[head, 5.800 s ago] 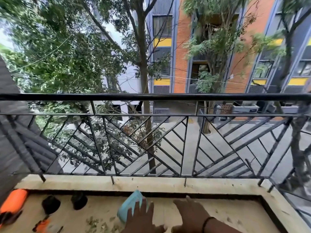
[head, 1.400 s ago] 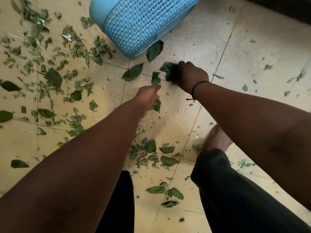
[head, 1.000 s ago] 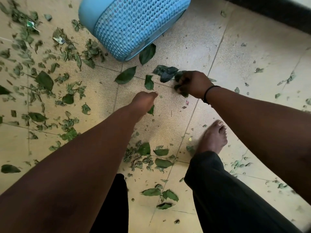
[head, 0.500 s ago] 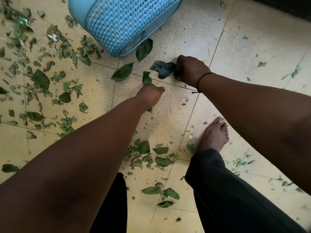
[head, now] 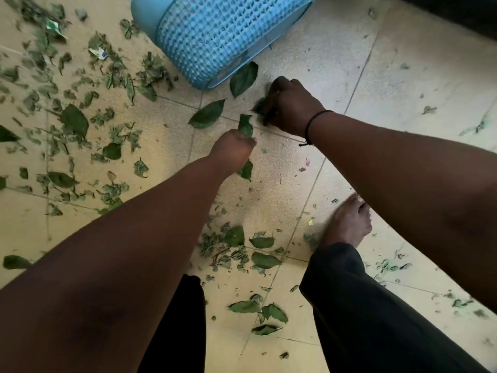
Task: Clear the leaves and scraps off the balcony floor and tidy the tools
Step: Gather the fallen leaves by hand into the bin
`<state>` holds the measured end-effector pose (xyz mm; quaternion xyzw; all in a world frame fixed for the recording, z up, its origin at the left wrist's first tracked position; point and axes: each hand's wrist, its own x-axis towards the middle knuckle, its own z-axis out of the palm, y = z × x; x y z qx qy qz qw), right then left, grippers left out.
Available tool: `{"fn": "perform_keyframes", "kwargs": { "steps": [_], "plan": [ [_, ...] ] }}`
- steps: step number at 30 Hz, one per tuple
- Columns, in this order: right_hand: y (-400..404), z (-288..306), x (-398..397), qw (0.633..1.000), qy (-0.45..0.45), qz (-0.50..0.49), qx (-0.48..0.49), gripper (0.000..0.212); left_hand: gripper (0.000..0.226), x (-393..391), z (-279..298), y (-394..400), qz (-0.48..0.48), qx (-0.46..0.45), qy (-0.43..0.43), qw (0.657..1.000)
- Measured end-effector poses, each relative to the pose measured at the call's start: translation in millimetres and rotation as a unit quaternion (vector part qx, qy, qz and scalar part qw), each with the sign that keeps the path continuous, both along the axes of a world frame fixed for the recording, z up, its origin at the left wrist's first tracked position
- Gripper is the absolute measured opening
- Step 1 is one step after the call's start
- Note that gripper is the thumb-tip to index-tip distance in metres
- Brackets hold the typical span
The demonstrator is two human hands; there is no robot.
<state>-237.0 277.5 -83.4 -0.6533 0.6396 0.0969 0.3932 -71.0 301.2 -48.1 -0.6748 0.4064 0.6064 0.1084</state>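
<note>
Both hands are low over the floor (head: 336, 76) just before the basket (head: 215, 36): the right hand (head: 291, 106) grips a bunch of leaves (head: 262, 107), the left hand (head: 231, 152) pinches a leaf (head: 246, 126), with more scattered leftward.

I have one view only, from the head camera, aimed steeply down at the tiled floor (head: 336, 63). It sits close above both forearms. The blue basket (head: 215, 36) marks the far edge; the legs fill the near edge.
</note>
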Motion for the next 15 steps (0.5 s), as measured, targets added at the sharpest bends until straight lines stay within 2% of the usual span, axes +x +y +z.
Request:
{"fn": "perform_keyframes", "kwargs": {
  "steps": [2,5,8,10,12,15],
  "plan": [
    [-6,0,5,1.0,0.018,0.011,-0.018,0.046,0.029,7,-2,-2,0.011,-0.005,0.0,1.0],
    [-8,-4,7,0.999,0.035,-0.039,0.013,0.055,0.018,19,-4,-3,0.005,-0.023,-0.006,1.0],
    [-11,5,7,0.994,0.062,-0.057,0.077,0.042,0.015,31,-4,-4,-0.006,-0.066,-0.021,0.998],
    [-14,8,7,0.99,0.024,-0.094,0.101,0.033,0.017,39,-3,-7,-0.018,-0.101,-0.044,0.994],
    [-17,11,11,0.975,-0.055,-0.19,0.106,0.025,0.024,44,-2,-9,-0.045,-0.157,-0.066,0.984],
    [-29,10,22,0.918,-0.147,-0.357,0.087,0.024,0.035,56,-6,-15,-0.146,-0.243,-0.116,0.952]
  ]
}}
